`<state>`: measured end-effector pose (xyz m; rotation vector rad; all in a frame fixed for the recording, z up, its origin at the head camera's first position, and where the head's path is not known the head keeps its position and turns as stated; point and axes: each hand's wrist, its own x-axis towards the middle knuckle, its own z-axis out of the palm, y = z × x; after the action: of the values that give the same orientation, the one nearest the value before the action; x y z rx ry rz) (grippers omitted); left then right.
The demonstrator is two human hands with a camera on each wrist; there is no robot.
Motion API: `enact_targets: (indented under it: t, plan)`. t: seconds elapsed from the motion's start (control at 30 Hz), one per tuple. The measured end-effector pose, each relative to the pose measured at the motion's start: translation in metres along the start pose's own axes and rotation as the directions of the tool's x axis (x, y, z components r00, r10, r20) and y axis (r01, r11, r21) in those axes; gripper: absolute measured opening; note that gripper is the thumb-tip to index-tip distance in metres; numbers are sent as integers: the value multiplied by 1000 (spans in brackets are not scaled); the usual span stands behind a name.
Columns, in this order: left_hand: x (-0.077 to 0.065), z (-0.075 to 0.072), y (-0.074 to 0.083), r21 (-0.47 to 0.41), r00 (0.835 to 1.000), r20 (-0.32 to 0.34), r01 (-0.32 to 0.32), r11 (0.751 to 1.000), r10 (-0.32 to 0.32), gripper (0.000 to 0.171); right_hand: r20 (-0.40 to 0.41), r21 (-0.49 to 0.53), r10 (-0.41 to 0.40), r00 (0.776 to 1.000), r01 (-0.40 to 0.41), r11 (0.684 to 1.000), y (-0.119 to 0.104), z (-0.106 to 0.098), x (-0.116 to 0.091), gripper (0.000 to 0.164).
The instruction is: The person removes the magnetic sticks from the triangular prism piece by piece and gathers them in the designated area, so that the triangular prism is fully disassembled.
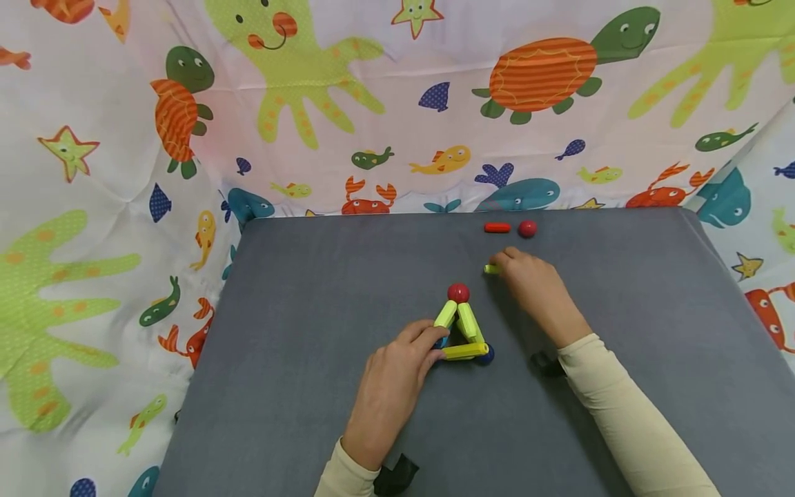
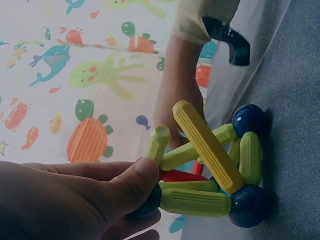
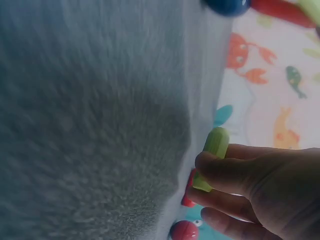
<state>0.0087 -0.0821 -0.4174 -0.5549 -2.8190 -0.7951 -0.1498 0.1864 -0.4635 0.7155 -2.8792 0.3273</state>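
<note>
- Pinching, in the head view, a green stick (image 1: 491,269) with the right hand (image 1: 537,293), near a red stick (image 1: 497,228) and red ball (image 1: 527,229) at the far edge.
- Gripping a triangular frame (image 1: 470,323) at its near left corner with the left hand (image 1: 394,376), on the grey table (image 1: 298,310).
- Clamping thumb and fingers, in the left wrist view, on a blue ball (image 2: 150,202).
- Holding the green stick, in the right wrist view, between thumb and fingers.

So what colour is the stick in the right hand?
The stick is yellow-green, clearest in right wrist view.
</note>
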Motion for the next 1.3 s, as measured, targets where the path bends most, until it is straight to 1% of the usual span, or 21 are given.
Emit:
enact_targets:
  t: [0.23, 0.43, 0.67, 1.0, 1.3]
  plan:
    - [0, 1, 0, 3, 1000, 4, -11, 1000, 11, 34, 43, 1, 44, 998, -44, 999, 19, 4, 19, 25]
    - [1, 1, 1, -1, 1000, -2, -23, 1000, 23, 35, 31, 1, 70, 997, -70, 998, 31, 6, 29, 25]
    - [1, 0, 0, -7, 1000, 9, -20, 1000, 20, 35, 29, 8, 91, 995, -91, 996, 41, 8, 41, 26]
    - [-1, 1, -3, -29, 1000, 17, -12, 1000, 13, 35, 36, -3, 93, 995, -93, 996, 46, 13, 50, 28]
    - [-2, 1, -5, -22, 1000, 12, -15, 1000, 16, 33, 53, 1, 101, 993, -101, 995, 46, 15, 55, 27]
